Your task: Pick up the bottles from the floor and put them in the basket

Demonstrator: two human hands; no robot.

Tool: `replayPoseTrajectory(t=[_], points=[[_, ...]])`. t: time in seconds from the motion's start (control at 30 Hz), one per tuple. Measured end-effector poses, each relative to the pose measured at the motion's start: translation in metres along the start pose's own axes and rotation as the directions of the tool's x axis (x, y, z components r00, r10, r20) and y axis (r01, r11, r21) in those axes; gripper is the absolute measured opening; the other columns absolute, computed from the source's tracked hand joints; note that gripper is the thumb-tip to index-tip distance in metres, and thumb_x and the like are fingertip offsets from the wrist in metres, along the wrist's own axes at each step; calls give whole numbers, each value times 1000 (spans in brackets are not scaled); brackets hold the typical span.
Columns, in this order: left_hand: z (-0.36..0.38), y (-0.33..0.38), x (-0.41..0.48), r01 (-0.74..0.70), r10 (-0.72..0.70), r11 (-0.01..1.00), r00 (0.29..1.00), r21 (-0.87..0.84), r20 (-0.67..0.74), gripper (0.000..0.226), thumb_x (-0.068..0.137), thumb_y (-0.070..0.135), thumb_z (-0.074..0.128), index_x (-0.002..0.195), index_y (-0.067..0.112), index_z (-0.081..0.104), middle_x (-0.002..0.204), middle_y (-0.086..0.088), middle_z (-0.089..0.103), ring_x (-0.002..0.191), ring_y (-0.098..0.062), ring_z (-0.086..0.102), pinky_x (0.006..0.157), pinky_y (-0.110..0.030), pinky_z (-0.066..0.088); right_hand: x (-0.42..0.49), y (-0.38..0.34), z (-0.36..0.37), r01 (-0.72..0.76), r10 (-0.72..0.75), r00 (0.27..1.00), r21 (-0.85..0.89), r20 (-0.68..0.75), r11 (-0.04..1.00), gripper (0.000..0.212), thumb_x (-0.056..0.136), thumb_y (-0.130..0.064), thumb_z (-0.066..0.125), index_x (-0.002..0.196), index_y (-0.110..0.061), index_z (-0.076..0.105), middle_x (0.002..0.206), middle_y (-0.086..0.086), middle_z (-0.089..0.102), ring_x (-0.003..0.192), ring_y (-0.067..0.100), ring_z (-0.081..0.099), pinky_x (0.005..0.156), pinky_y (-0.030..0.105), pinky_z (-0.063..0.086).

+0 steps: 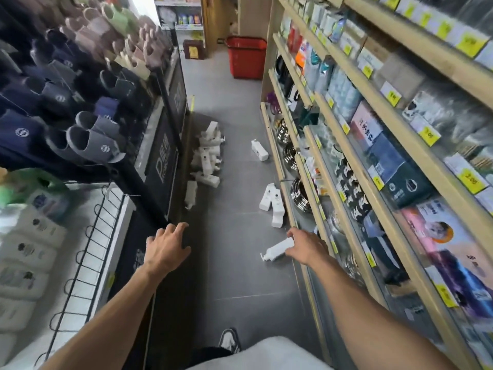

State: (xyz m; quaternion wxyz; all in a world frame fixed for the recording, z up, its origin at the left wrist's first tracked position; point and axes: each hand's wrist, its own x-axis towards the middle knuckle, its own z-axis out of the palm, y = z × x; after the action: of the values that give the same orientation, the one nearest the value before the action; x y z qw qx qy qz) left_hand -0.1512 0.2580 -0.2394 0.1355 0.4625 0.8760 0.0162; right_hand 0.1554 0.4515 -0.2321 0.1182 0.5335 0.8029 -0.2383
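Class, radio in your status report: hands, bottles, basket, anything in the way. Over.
Left hand open, empty. Right hand open, above nearest bottle, no grip. Red basket at aisle's far end. Scattered bottles lie on floor between.

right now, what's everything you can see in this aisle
bottle pile: too many to count, white, floor beside the left rack
single bottle: one, white, floor mid-aisle
bottle group: about three, white, floor by the bottom shelf
nearest bottle: one, white, lying on the floor, one end hidden behind the right hand
basket: one, red, far end of the aisle
slippers: many, navy, grey, pink, green, left rack
shelves: wood, right side, packaged goods, yellow price tags
metal bowls: stacks, silver, bottom shelf
left hand: open, holds nothing
right hand: open, fingers spread
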Motion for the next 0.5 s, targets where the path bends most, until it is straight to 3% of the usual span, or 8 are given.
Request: replayPoseTrajectory(t=[0.07,0.2,0.5], points=[[-5,-1,23,-18,18,1000,1000,7,18,70,86,45,66,147,35,34,134,0,51,121,-26,49,98,-48,41,13,-4,-5,-18,18,1000,28,0,999,44,83,-31,73,124,-27,58,125,-1,67,108,26,64,79,32,47],[-7,12,61,-57,57,998,998,14,41,70,85,46,66,147,35,34,136,0,51,122,-27,49,98,-47,42,35,-2,-13,-76,76,997,33,23,997,42,85,-29,76,122,-29,57,120,-2,67,105,23,64,92,41,53],[1,74,135,-122,116,992,985,43,128,74,86,48,64,150,34,30,139,0,49,127,-27,48,101,-47,41,100,30,-39,-125,123,992,64,37,990,47,86,-29,76,129,-30,57,123,-2,68,104,23,66,88,38,55]])
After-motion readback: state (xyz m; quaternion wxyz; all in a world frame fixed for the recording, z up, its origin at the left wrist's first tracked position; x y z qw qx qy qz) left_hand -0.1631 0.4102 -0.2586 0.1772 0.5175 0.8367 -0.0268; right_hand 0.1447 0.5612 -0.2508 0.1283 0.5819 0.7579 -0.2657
